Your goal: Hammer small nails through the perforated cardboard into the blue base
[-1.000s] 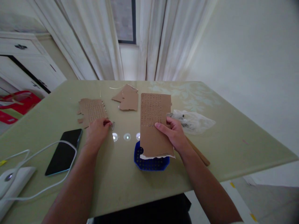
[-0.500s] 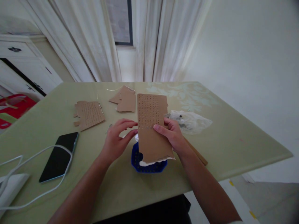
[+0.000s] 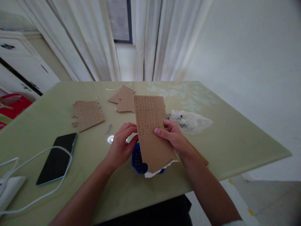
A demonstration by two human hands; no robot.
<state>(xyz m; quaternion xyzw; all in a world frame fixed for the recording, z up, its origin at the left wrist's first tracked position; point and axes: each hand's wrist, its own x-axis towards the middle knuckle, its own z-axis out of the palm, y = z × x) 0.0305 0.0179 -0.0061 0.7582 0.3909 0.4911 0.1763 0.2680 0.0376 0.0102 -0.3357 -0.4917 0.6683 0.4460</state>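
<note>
A piece of brown cardboard point(image 3: 155, 147) with rows of small holes and a torn lower edge is tilted up in front of me. My right hand point(image 3: 172, 135) grips its right side, thumb on the front near a few shiny spots. My left hand point(image 3: 123, 142) is closed at its left edge, thumb and fingers drawn together, the fingertips hidden behind the board. I cannot make out what they hold. Below the board stands a blue basket point(image 3: 136, 161) with holes, partly covered. Several thin metal pins point(image 3: 108, 129) and a clear shiny disc point(image 3: 110, 139) lie beside my left hand.
On the table lie another punched cardboard piece point(image 3: 89, 116), torn cardboard scraps point(image 3: 125, 102) and a clear plastic bag point(image 3: 192, 122). A black phone point(image 3: 56, 160) sits at the left under a white cable point(image 3: 69, 160). A brown strip point(image 3: 197, 152) lies past my right wrist.
The cardboard's lower end has swung right and toward me. My left fingertips have gone behind its left edge and drawn together. The clear disc and pins now show more fully.
</note>
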